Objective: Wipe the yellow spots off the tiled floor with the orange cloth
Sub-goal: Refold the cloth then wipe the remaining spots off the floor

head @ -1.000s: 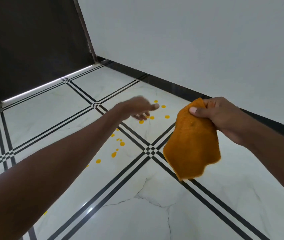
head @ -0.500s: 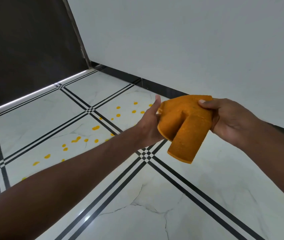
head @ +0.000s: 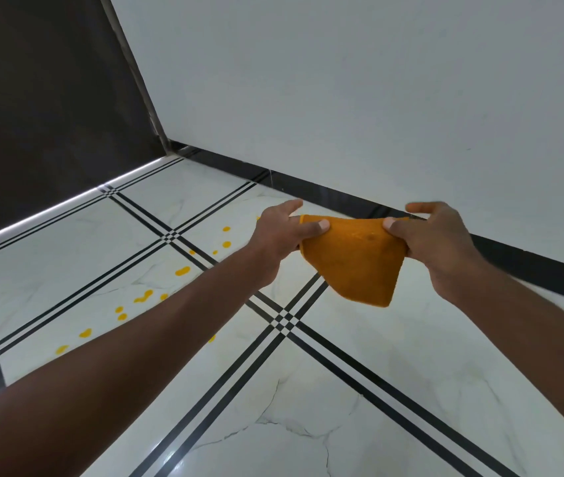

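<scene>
Orange terry cloth (head: 354, 261): hanging in the air above the floor, stretched between left hand (head: 282, 235) and right hand (head: 437, 241), each pinching an upper corner. Yellow liquid spots (head: 143, 297): lying scattered on white marble-patterned tiled floor (head: 342, 390), left of cloth.

A pale wall (head: 377, 80) with black skirting (head: 531, 263) meets a dark panel (head: 33, 98) above glossy white marbled floor tiles (head: 411, 390) with black-striped borders.
</scene>
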{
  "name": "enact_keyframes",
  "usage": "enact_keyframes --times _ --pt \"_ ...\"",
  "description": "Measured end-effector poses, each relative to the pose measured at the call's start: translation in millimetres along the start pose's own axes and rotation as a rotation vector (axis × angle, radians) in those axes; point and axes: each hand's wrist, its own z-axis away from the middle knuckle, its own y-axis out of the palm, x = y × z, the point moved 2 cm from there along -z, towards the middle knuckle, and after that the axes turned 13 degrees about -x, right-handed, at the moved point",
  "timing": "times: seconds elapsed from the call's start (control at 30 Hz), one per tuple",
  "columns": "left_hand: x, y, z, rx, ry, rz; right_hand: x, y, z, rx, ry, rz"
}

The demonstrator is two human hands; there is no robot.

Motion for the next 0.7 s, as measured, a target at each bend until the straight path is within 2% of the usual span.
enact_keyframes --times 0.13,0.23,0.33,0.43,0.7 --pt "-14 -12 0 0.025 0.149 -0.030 5 -4 0 0.079 -0.140 0.057" --pt "-22 -17 0 -0.013 0.210 -0.051 7 -7 1 0.143 -0.247 0.126" --pt "-24 -18 1 -0.067 0.263 -0.076 8 -9 2 0.054 -0.421 0.212" --pt "-21 -14 5 -0.125 0.307 -0.092 7 -10 0 -0.027 -0.498 0.257" --pt "-8 -26 14 -0.195 0.285 -0.115 8 0 0 -0.015 -0.595 0.309"
